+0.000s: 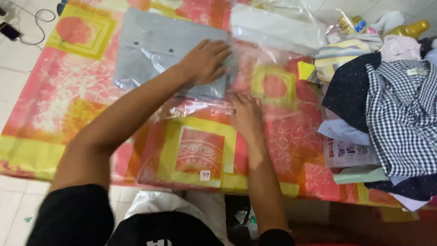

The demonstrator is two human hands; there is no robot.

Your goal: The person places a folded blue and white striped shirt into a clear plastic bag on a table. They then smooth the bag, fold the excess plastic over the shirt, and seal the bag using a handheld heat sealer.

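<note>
Palm flat, the left hand presses down on the right end of a folded grey garment that lies inside a clear plastic bag; the fingers are spread and laid open rather than curled, so nothing is gripped, only pinned against the table; this looks like a way to keep the bagged garment flat and stop it sliding. The right hand rests just beside it, nearer the person, fingers stretched flat on the loose edge of the plastic, holding that film down against the patterned pink and yellow tablecloth; it too clasps nothing. The garment sits at the far middle of the table, its left part uncovered by either hand.

To the right, well apart from both hands, a heap of clothes takes up that end of the table: a checked shirt, a dark dotted one, striped pieces; gold bottles stand behind it. A phone with cable lies on the floor at far left. Nothing lies between the hands and the bag.
</note>
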